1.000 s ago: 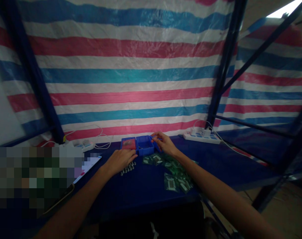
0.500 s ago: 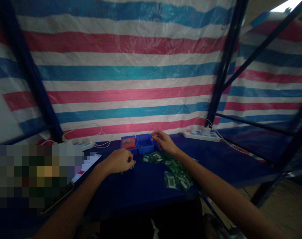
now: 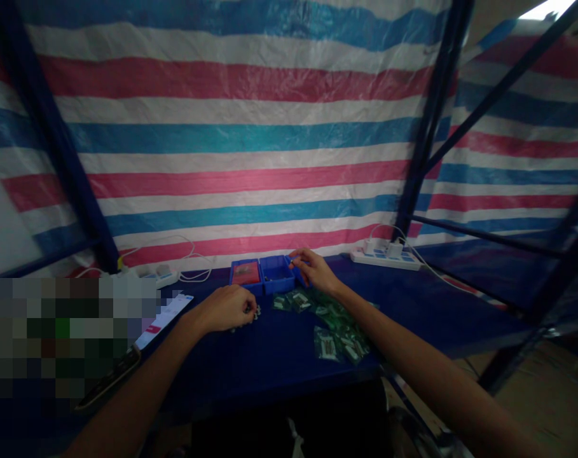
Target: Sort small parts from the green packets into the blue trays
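My left hand (image 3: 229, 308) rests low over the blue table, its fingers curled and pinched at a few small shiny parts (image 3: 257, 312). What lies inside its grip is too small to name. Up at the bins, my right hand (image 3: 313, 270) has thumb and forefinger pinched together above the rightmost blue bin (image 3: 300, 277); whatever is between the tips cannot be made out. Beside it, the middle blue bin (image 3: 280, 280) holds some tiny pieces at its left. The left blue bin (image 3: 246, 290) contains a red packet (image 3: 245, 273).
Clear bags (image 3: 327, 344) of small parts lie in a greenish heap under my right forearm. Power strips stand at the back right (image 3: 386, 258) and back left (image 3: 159, 276). A flat dark-edged object (image 3: 112, 376) and white sheet (image 3: 163, 320) lie left. Striped sheeting (image 3: 250, 184) hangs behind.
My left fingers have shifted slightly, and more of the small shiny parts show beside them. My right hand stays at the right bin with its fingers drawn slightly differently.
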A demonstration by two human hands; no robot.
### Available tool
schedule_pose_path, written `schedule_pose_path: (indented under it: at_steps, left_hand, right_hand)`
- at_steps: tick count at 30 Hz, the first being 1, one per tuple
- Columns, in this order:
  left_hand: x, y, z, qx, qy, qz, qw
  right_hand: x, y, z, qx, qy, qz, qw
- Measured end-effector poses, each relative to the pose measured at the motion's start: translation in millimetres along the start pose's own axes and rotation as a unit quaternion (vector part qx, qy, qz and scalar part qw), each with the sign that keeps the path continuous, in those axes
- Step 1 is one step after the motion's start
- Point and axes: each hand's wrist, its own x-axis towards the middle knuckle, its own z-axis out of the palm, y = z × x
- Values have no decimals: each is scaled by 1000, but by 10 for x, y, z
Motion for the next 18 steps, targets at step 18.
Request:
schedule_pose_path:
  at_steps: [18]
  left_hand:
    - [-4,-76,-55,-51,-49,13,997]
  right_hand:
    - [9,31,-5,-4,-5,2,1000]
